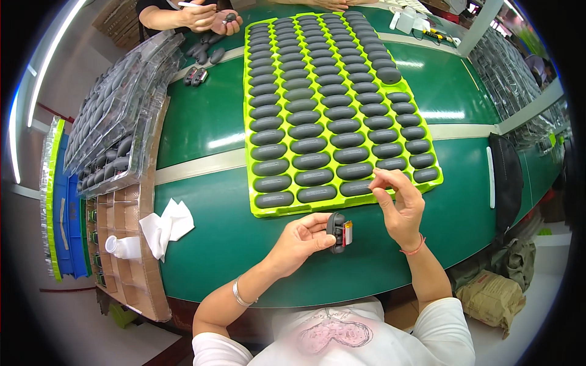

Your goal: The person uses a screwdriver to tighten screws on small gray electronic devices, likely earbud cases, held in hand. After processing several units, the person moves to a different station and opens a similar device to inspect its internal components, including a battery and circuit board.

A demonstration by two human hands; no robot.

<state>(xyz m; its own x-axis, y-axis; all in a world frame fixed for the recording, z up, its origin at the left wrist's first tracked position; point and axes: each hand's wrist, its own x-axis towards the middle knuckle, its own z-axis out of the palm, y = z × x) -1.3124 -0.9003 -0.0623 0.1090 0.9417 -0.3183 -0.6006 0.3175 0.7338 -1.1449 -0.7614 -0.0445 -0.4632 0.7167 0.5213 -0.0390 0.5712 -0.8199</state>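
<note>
My left hand (pixel 300 243) grips a small dark grey oval casing (pixel 333 230) on its edge, above the near part of the green table. A silvery battery pack with red and yellow edging (pixel 347 233) shows on the casing's right side. My right hand (pixel 400 207) is raised over the near right corner of the lime-green tray (pixel 274 213). Its thumb and index finger come together in a pinch; whatever may be between the tips is too small to make out. Rows of dark grey oval shells (pixel 317 193) fill the tray.
Across the table, a co-worker's hands (pixel 201 18) hold a white pen-like tool and a dark piece. Loose dark parts (pixel 195 76) lie nearby. At left are stacked clear trays (pixel 116 116), a cardboard divider box (pixel 131 268), a white cloth (pixel 168 227) and a white bottle (pixel 124 247).
</note>
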